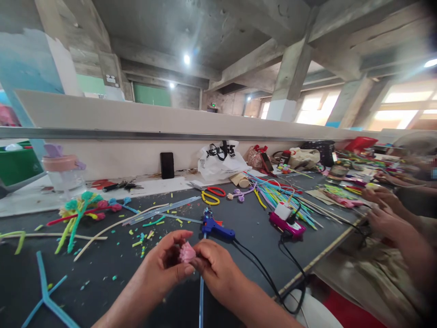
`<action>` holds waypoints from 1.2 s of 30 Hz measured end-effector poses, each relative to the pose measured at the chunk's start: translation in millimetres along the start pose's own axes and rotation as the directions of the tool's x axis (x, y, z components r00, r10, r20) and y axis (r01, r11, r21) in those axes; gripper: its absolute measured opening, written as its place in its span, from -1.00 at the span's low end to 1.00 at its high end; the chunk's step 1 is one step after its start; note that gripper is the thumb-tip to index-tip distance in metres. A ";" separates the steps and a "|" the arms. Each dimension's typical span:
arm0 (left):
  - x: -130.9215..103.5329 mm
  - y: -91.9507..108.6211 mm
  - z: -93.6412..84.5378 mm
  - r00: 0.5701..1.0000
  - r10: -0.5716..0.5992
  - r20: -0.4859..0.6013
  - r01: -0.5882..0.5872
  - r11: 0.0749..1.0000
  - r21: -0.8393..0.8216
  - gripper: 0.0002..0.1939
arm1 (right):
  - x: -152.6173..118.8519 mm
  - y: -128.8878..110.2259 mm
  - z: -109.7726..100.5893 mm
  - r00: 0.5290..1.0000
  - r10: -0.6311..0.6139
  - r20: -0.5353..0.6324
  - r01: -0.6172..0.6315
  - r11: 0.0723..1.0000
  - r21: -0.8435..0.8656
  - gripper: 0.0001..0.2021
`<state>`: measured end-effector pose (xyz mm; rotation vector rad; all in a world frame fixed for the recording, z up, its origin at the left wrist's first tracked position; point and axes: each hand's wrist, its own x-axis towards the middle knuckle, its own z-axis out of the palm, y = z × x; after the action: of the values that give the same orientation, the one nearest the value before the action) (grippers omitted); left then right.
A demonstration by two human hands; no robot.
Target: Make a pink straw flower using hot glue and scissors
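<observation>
A small pink flower-like piece is held between my two hands, just above the dark table. My left hand curls its fingers and thumb around the piece from the left. From the right, my right hand pinches at its edge, with the fingertips partly hidden. Just beyond my hands lies a blue glue gun, its black cord running right. A clear bluish stick shows below my hands. Yellow and red-handled scissors lie behind the glue gun.
Pipe-cleaner flowers and blue stems lie left, among scraps. A magenta power strip and a bundle of colored stems are right. A phone and white bag stand behind. Another person's hands work far right.
</observation>
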<state>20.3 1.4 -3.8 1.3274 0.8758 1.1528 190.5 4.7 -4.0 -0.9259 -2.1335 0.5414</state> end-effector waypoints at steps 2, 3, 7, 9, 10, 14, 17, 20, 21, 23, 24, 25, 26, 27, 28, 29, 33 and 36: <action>-1.4 1.5 0.2 1.000 0.003 0.029 -0.004 1.000 0.016 -0.56 | 0.3 -1.1 0.0 1.000 0.017 0.017 -0.017 1.000 0.023 -0.75; -1.9 2.4 0.5 0.999 0.010 0.039 -0.011 1.000 0.029 -0.62 | 0.7 -2.0 -0.1 0.999 0.030 0.018 -0.031 0.999 0.044 -0.76; -2.1 4.7 1.5 0.999 0.045 0.029 -0.047 0.997 0.066 -0.77 | 3.1 -5.4 -3.2 0.986 0.157 0.056 -0.166 0.962 0.215 -0.70; -1.8 5.6 1.5 0.998 0.054 0.026 -0.056 0.995 0.077 -0.78 | 4.0 -6.0 -6.7 0.958 0.231 0.171 -0.278 0.896 0.347 -0.62; -1.8 6.1 1.4 0.998 0.055 0.031 -0.057 0.995 0.081 -0.79 | 4.2 -6.0 -8.7 0.939 0.255 0.232 -0.332 0.850 0.409 -0.57; -2.8 9.4 2.4 0.994 0.040 0.099 -0.051 0.993 0.105 -0.85 | 3.6 -5.3 -13.9 0.886 0.271 0.377 -0.454 0.674 0.583 -0.45; -4.3 12.2 4.7 0.990 0.033 0.141 -0.051 0.991 0.126 -0.89 | 2.2 -4.9 -12.8 0.863 0.265 0.431 -0.499 0.578 0.646 -0.46; -5.5 13.3 6.2 0.991 0.033 0.127 -0.052 0.987 0.150 -0.91 | 1.3 -4.6 -8.7 0.860 0.276 0.429 -0.509 0.518 0.687 -0.48; -5.8 12.9 6.3 0.993 0.035 0.109 -0.053 0.985 0.162 -0.91 | 1.3 -4.8 -7.3 0.865 0.269 0.424 -0.502 0.500 0.706 -0.48; -5.9 11.3 5.7 0.996 0.043 0.077 -0.056 0.983 0.176 -0.89 | 1.6 -5.9 -4.8 0.874 0.256 0.413 -0.486 0.459 0.744 -0.51; -5.9 10.2 5.3 0.997 0.045 0.068 -0.056 0.982 0.179 -0.87 | 1.9 -6.9 -3.6 0.874 0.262 0.409 -0.486 0.434 0.759 -0.52; -5.8 9.3 4.9 0.997 0.050 0.060 -0.060 0.982 0.180 -0.87 | 2.1 -7.9 -2.3 0.870 0.281 0.406 -0.491 0.409 0.769 -0.53; -5.8 8.5 4.5 0.997 0.058 0.057 -0.067 0.981 0.181 -0.87 | 2.3 -8.7 -1.0 0.863 0.307 0.402 -0.499 0.387 0.775 -0.54; -5.8 8.0 4.4 0.996 0.069 0.059 -0.079 0.980 0.183 -0.88 | 2.3 -9.2 0.6 0.854 0.336 0.398 -0.508 0.369 0.778 -0.54; -5.8 7.9 4.3 0.994 0.083 0.066 -0.093 0.979 0.184 -0.90 | 2.1 -9.3 2.3 0.847 0.361 0.391 -0.512 0.355 0.782 -0.55; -5.8 8.0 4.3 0.992 0.095 0.077 -0.108 0.977 0.184 -0.91 | 1.7 -8.9 4.1 0.844 0.375 0.384 -0.511 0.344 0.788 -0.56; -6.1 9.5 4.2 0.988 0.107 0.112 -0.125 0.977 0.171 -0.90 | -0.1 -5.4 9.6 0.849 0.373 0.374 -0.494 0.310 0.812 -0.60; -6.3 9.8 3.5 0.987 0.106 0.124 -0.124 0.981 0.148 -0.88 | -0.4 -5.4 8.8 0.851 0.375 0.368 -0.487 0.298 0.821 -0.61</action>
<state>20.8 -6.7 5.3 1.5742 0.8266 1.1016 181.5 0.1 -6.5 -0.7816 -1.2205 1.8490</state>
